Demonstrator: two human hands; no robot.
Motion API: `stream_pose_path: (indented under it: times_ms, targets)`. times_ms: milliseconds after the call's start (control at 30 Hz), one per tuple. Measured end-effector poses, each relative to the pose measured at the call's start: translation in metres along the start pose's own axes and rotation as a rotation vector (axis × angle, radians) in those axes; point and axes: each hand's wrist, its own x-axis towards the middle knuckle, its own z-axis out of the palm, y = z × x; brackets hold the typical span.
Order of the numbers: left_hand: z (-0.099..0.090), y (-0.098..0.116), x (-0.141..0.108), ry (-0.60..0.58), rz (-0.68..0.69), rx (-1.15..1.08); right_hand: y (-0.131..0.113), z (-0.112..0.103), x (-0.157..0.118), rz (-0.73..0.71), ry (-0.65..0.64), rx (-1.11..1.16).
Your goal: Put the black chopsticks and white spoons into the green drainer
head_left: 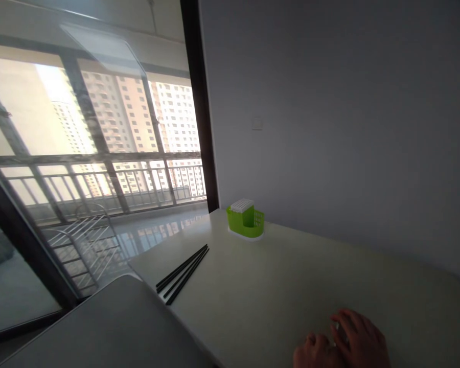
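Black chopsticks [183,274] lie flat in a loose bundle near the counter's left edge, slanting toward the far wall. Well beyond them stands an upright lime-green holder [246,221], apparently slotted, with a white perforated top.

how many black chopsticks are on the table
3 black chopsticks, side by side near the table's left edge; blur could hide another.

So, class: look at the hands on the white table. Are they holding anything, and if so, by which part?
Nothing can be seen held. Both hands rest together on the white table, far from the black chopsticks and the green holder. Which hand is which cannot be told.
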Motion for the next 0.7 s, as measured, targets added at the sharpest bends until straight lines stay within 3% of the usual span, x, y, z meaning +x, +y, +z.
stream_pose_path:
  times_ms: [200,333,433,600,700]
  targets:
    - [-0.045,-0.032,-0.016,0.063,0.129,-0.030,-0.006,-0.007,0.005,-0.061,0.014,-0.036]
    - [-0.080,-0.072,-0.017,0.210,0.079,0.008,-0.015,-0.015,0.010,-0.152,0.058,-0.024]
    - [-0.115,-0.121,-0.011,0.313,-0.026,0.115,-0.021,-0.018,0.015,-0.272,0.103,0.012]
    - [-0.178,-0.219,-0.008,0.434,-0.326,0.354,-0.027,-0.017,0.020,-0.472,0.092,0.143]
    - [-0.200,-0.269,-0.015,0.459,-0.485,0.481,-0.030,-0.012,0.019,-0.522,0.055,0.204]
